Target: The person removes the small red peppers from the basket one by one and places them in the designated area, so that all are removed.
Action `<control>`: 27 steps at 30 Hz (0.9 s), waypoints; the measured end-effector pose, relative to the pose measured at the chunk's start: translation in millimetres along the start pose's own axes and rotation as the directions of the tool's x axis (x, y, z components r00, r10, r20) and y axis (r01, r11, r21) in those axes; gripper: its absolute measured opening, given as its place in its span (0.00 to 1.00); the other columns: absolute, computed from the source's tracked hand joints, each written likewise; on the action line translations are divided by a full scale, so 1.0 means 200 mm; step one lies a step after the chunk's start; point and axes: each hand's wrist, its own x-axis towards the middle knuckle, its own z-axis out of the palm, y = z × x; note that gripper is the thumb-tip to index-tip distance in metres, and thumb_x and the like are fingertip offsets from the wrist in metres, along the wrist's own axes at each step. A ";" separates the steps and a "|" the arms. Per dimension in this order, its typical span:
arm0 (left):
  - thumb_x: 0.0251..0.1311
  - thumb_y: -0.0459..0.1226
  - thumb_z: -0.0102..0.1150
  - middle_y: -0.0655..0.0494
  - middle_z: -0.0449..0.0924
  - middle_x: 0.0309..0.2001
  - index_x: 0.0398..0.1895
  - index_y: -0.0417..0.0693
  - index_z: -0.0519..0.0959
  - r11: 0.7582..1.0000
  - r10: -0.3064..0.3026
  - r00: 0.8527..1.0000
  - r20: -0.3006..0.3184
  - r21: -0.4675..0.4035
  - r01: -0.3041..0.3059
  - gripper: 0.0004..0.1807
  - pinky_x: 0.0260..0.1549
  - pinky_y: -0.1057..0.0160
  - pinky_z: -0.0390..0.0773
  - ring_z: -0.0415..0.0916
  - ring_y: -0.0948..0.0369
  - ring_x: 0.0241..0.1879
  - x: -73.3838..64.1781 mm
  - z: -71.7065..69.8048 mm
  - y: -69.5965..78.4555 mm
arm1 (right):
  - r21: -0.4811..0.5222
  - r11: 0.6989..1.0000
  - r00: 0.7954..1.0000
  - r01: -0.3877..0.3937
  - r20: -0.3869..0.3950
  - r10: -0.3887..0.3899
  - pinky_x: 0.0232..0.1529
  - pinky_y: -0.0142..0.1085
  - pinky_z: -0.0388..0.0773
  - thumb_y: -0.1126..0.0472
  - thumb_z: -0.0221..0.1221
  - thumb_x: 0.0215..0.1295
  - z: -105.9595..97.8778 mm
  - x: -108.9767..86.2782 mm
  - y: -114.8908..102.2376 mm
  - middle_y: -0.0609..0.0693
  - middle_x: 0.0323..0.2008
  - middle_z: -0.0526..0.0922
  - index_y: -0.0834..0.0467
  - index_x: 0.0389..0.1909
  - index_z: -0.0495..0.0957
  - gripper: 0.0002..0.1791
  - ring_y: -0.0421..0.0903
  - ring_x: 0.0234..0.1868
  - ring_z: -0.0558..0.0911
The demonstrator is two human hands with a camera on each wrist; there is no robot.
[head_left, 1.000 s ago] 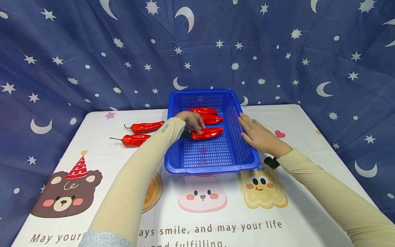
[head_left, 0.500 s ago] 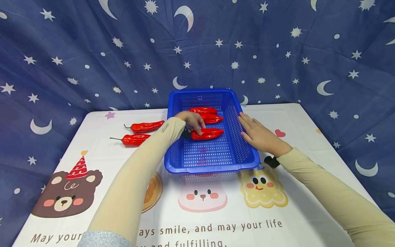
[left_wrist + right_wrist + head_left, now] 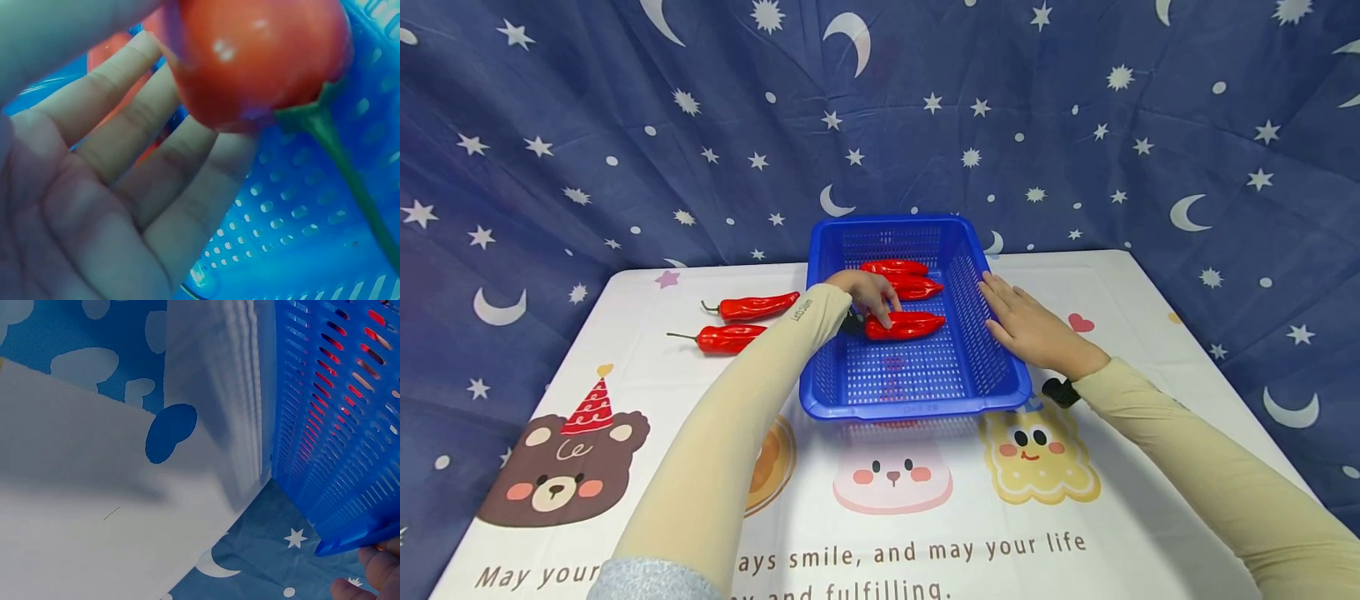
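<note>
A blue plastic basket (image 3: pixel 917 409) with perforated sides stands on the table. Inside it my left hand (image 3: pixel 871 293) pinches a red chili pepper (image 3: pixel 910 325) between thumb and fingers. In the left wrist view the fingers (image 3: pixel 134 134) reach under the pepper's stem end (image 3: pixel 262 56), and its green stem (image 3: pixel 350 165) points away from the palm. Behind it in the basket lie another red pepper (image 3: pixel 917 288) and a farther one (image 3: pixel 897 267). My right hand (image 3: pixel 1037 329) lies with straight fingers against the basket's right rim. Only its fingertips (image 3: pixel 378 569) show in the right wrist view.
Two more red peppers lie on the white printed tablecloth (image 3: pixel 1000 550) left of the basket: one farther back (image 3: pixel 758 307), one nearer (image 3: pixel 726 339) and partly hidden by my left forearm. A blue curtain (image 3: pixel 910 125) with stars and moons hangs behind the table.
</note>
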 end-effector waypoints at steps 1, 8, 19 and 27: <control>0.57 0.33 0.62 0.59 0.68 0.35 0.56 0.42 0.73 1.000 -0.001 1.000 -0.003 0.000 0.001 0.23 0.49 0.63 0.76 0.66 0.65 0.37 0.00 0.00 0.00 | -0.001 1.000 1.000 0.002 -0.002 -0.002 0.72 0.56 0.43 0.53 0.42 0.72 0.00 0.00 0.00 0.62 0.74 0.42 0.66 0.72 0.43 0.35 0.59 0.75 0.45; 0.56 0.33 0.63 0.59 0.68 0.35 0.55 0.41 0.74 1.000 0.000 1.000 -0.005 0.004 0.000 0.22 0.50 0.63 0.76 0.66 0.65 0.37 0.00 0.00 0.00 | -0.005 1.000 1.000 0.002 0.000 -0.002 0.72 0.56 0.43 0.53 0.41 0.72 0.00 0.00 0.00 0.62 0.74 0.42 0.66 0.72 0.42 0.36 0.59 0.75 0.44; 0.57 0.33 0.63 0.60 0.68 0.31 0.56 0.41 0.73 0.998 0.055 0.998 -0.021 -0.011 -0.055 0.22 0.30 0.70 0.71 0.64 0.67 0.29 0.00 0.00 -0.01 | -0.004 1.000 1.000 -0.003 0.005 0.003 0.72 0.57 0.43 0.53 0.41 0.72 0.00 0.00 0.00 0.62 0.74 0.42 0.66 0.72 0.43 0.36 0.59 0.75 0.44; 0.56 0.35 0.64 0.57 0.73 0.35 0.55 0.42 0.74 0.997 0.076 0.995 -0.068 0.008 -0.076 0.22 0.33 0.71 0.74 0.67 0.65 0.32 0.00 0.00 -0.01 | -0.008 1.000 1.000 -0.001 0.002 0.001 0.72 0.56 0.43 0.53 0.41 0.72 0.00 0.00 0.00 0.62 0.74 0.42 0.66 0.72 0.42 0.36 0.59 0.75 0.45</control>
